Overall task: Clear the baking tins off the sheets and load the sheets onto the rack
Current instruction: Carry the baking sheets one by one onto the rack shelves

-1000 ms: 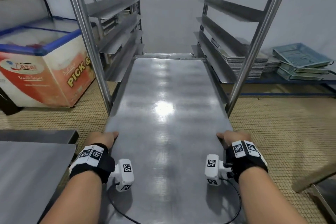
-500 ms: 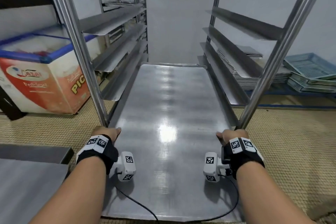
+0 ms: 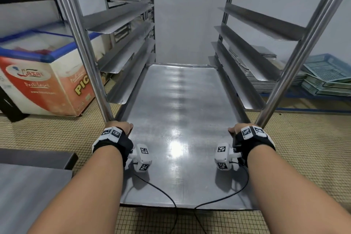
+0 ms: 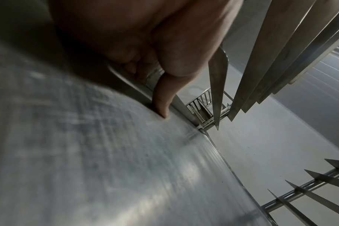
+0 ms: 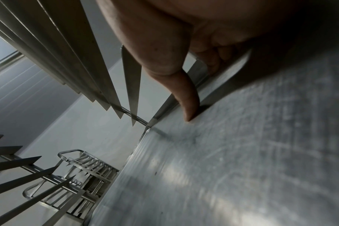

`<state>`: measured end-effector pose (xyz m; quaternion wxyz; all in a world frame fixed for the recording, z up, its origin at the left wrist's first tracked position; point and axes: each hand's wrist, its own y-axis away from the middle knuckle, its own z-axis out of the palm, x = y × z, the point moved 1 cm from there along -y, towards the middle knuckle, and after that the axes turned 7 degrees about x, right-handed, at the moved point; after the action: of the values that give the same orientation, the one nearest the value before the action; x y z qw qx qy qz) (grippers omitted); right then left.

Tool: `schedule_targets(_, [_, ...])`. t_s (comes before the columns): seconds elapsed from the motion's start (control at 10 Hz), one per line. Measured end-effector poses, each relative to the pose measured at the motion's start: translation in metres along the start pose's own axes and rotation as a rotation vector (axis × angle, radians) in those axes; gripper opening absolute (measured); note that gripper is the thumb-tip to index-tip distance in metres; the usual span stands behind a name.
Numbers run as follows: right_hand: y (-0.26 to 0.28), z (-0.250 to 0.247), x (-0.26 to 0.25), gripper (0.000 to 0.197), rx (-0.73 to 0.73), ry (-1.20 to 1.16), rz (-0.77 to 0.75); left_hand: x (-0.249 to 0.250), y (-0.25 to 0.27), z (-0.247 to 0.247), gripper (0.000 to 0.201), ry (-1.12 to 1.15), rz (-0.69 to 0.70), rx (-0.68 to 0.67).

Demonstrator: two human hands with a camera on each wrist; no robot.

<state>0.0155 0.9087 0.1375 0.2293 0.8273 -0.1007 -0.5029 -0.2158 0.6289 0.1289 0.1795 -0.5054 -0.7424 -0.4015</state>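
A bare steel baking sheet (image 3: 178,119) lies partly inside the steel rack (image 3: 121,57), its far end near the rack's back, its near end sticking out toward me. My left hand (image 3: 121,128) grips the sheet's left edge beside the rack's front left post, thumb on top (image 4: 162,104), fingers curled under the rim. My right hand (image 3: 239,129) grips the right edge by the front right post, thumb pressed on the sheet (image 5: 190,105). No baking tins are in view.
Angled rails (image 3: 252,24) line both sides of the rack above the sheet. A chest freezer (image 3: 43,74) stands at the left. Stacked sheets (image 3: 266,76) and blue trays (image 3: 326,74) sit at the right. A steel table (image 3: 28,192) is at my near left.
The sheet has slid further into the rack with both hands on its edges. My hands now sit level with the rack's front posts.
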Motion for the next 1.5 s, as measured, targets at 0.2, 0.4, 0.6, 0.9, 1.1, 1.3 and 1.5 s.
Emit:
schedule_targets(0.2, [0.031,-0.008,-0.003,0.047,0.068,0.278,-0.251,-0.005,0.019,-0.017,0.055,0.154,0.040,-0.163])
schedule_targets(0.4, [0.070,-0.014,0.008,0.080,0.025,0.274,-0.255,-0.028,0.066,-0.027,0.080,0.156,0.242,-0.198])
schedule_targets(0.6, [0.117,-0.033,0.060,0.056,-0.218,0.290,-0.397,-0.077,0.117,-0.040,0.083,-0.084,0.575,-0.451])
schedule_targets(0.9, [0.135,-0.028,0.126,0.120,-0.320,0.978,-1.030,-0.129,0.124,-0.017,0.125,-0.698,1.085,-0.310])
schedule_targets(1.1, [0.126,-0.014,0.130,0.093,-0.194,1.138,-1.185,-0.125,0.113,-0.002,0.101,-0.831,1.156,-0.135])
schedule_targets(1.3, [0.115,0.004,0.118,0.085,-0.135,1.155,-1.248,-0.106,0.097,0.007,0.102,-0.851,1.142,-0.132])
schedule_targets(1.5, [0.096,0.024,0.093,0.084,-0.135,1.152,-1.258,-0.078,0.075,0.019,0.101,-0.842,1.148,-0.125])
